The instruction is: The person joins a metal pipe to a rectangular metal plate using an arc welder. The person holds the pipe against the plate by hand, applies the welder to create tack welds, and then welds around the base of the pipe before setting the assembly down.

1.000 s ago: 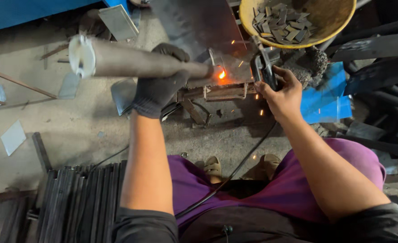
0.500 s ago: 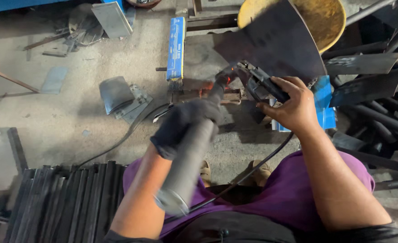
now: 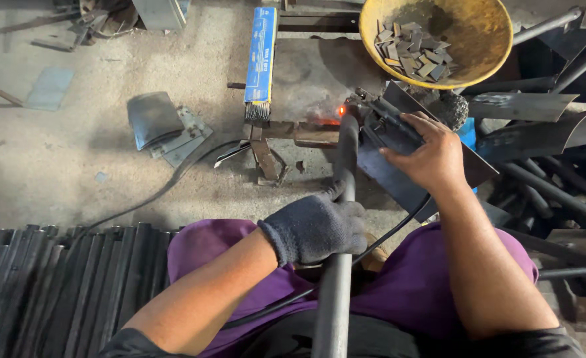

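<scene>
Dusty concrete floor is your workbench – you sit low on it with the job laid out between your knees. Your gloved left hand is clamped round a dark steel pipe that runs from your lap up to a small metal stand, its far end glowing orange where it meets a dark flat blade; gripping it mid-length seems to keep the hot end steady and your glove well back from the glow. Your bare right hand lies closed over the electrode holder on top of the blade, apparently pressing the plate down while keeping the tool at the joint. A black cable trails from under that hand across your purple trousers.

Further out, a blue box of welding rods lies just beside the stand, and a yellow pan of small metal offcuts sits above the blade. Stacked dark bars crowd your left side, more blades and pipes your right – little room to swing the pipe either way
</scene>
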